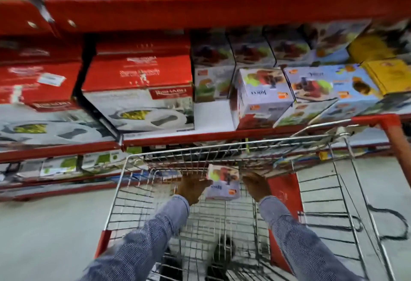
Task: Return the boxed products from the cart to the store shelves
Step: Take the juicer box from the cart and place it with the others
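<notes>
A small pale-purple juicer box with fruit pictures sits inside the wire shopping cart, near its far end. My left hand presses against the box's left side, fingers spread. My right hand is at its right side, close to it or touching; the blur hides which. Both sleeves are blue striped. On the red shelf straight ahead stand matching juicer boxes, one tilted on its corner, with a bare white gap to their left.
Large red-and-white boxes fill the shelf's left half, yellow boxes the far right. Another red shelf beam runs overhead. Lower shelves hold green-printed boxes. A red panel hangs on the cart's right inner side. Grey floor lies either side.
</notes>
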Demonstrator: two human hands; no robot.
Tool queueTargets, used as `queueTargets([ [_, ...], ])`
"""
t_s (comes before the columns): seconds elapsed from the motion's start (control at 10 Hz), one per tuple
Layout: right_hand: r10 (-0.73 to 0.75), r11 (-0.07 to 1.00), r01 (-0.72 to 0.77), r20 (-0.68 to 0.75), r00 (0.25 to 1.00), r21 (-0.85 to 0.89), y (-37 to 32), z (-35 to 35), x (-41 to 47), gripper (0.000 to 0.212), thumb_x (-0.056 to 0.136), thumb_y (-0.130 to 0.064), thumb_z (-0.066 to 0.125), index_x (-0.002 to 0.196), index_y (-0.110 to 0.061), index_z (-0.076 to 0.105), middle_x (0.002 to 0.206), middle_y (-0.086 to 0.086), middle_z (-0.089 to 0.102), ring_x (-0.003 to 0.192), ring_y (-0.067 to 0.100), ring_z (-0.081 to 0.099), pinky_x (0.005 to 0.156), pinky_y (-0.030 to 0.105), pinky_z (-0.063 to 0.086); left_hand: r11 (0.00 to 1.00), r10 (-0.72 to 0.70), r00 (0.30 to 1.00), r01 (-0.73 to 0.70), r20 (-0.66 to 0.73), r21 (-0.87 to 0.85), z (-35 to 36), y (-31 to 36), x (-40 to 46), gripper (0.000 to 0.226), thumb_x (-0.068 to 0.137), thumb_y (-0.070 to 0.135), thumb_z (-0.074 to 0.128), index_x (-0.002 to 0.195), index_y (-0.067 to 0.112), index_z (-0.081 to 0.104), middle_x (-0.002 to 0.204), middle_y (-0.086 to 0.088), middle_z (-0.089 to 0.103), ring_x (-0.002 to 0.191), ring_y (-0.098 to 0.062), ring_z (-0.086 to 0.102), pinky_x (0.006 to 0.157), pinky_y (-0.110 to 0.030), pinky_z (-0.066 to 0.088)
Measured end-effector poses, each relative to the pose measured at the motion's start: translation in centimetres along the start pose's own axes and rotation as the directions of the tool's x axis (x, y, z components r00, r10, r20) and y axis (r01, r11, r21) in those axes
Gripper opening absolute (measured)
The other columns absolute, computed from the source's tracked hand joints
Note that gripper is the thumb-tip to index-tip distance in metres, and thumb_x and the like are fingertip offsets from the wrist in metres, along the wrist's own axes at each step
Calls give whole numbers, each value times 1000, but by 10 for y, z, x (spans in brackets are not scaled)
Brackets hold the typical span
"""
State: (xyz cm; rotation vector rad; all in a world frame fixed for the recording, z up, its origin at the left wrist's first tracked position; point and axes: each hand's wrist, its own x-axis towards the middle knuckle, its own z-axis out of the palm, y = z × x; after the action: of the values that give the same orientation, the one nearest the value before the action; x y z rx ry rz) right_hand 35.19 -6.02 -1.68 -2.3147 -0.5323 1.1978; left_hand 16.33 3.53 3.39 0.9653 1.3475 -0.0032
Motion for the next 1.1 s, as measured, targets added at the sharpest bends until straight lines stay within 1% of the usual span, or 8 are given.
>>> queueTargets([
  [0.2, 152, 987, -139, 221, 963, -74, 38, 22, 32, 40, 98, -16, 38, 132, 1, 49, 141, 23, 49, 131, 36, 45, 91, 29, 39, 984, -174, 985, 173, 14, 29, 38, -17, 49, 22, 79, 28, 74, 91, 12, 65, 95, -5, 58, 95, -25, 55, 83, -39, 46],
  [0.3, 163, 986, -169, 257, 952, 2, 41, 29, 40, 38, 98, -17, 39, 126, 4, 54, 135, 25, 54, 128, 39, 48, 87, 30, 40, 991, -132, 991, 131, -25, -34, 48, -27, 62, 19, 80, 20, 74, 61, 19, 72, 44, 9, 61, 53, -11, 55, 56, -25, 45],
  [0.4, 130, 980, -165, 271, 954, 111, 37, 31, 41, 32, 95, -12, 45, 118, 3, 60, 127, 20, 59, 122, 38, 54, 99, 42, 46, 998, -59, 996, 58, -70, -7, 54, -24, 58, 13, 81, 18, 71, 92, 12, 74, 40, 15, 61, 51, -7, 54, 54, -24, 39],
  [0.5, 106, 974, -151, 250, 962, 168, 34, 23, 33, 19, 89, -15, 53, 84, -23, 70, 104, 17, 63, 95, 32, 62, 84, 41, 48, 1000, -5, 995, 5, -104, 2, 54, -20, 42, 32, 59, 37, 72, 78, 12, 76, 71, 1, 70, 69, -19, 58, 58, -25, 39],
  [0.6, 37, 976, -75, 186, 982, 203, 20, 9, 8, 24, 91, -18, 49, 98, -14, 73, 108, 21, 65, 97, 34, 63, 83, 40, 49, 999, 37, 986, -41, -160, -19, 46, -8, 19, 17, 56, 33, 77, 64, 18, 74, 61, 9, 66, 71, -22, 59, 61, -26, 44],
  [0.7, -102, 983, 87, 90, 991, 159, 2, -8, -22, 25, 94, -24, 48, 107, -18, 69, 107, 11, 70, 89, 21, 65, 74, 31, 51, 991, 132, 961, -129, -243, 30, 29, 6, -13, 7, 76, 21, 72, 73, 15, 72, 61, 10, 63, 64, -18, 57, 54, -23, 43],
  [0.9, -372, 914, 379, -75, 925, 147, -48, -46, -74, 20, 82, -33, 66, 65, -41, 69, 55, -15, 67, 61, 15, 63, 70, 37, 53, 920, 389, 826, -330, -409, 209, 1, 36, -80, 29, 61, 44, 72, 84, 26, 77, 72, 15, 72, 71, -7, 68, 67, -22, 47],
  [1.1, -496, 823, 537, -227, 838, 183, -104, -78, -118, 6, 80, -34, 71, 76, -34, 77, 71, -14, 76, 67, 3, 70, 68, 31, 58, 821, 565, 662, -512, -492, 254, -20, 77, -133, 15, 69, 29, 78, 84, 26, 79, 74, 13, 76, 70, 7, 68, 63, -14, 49],
])
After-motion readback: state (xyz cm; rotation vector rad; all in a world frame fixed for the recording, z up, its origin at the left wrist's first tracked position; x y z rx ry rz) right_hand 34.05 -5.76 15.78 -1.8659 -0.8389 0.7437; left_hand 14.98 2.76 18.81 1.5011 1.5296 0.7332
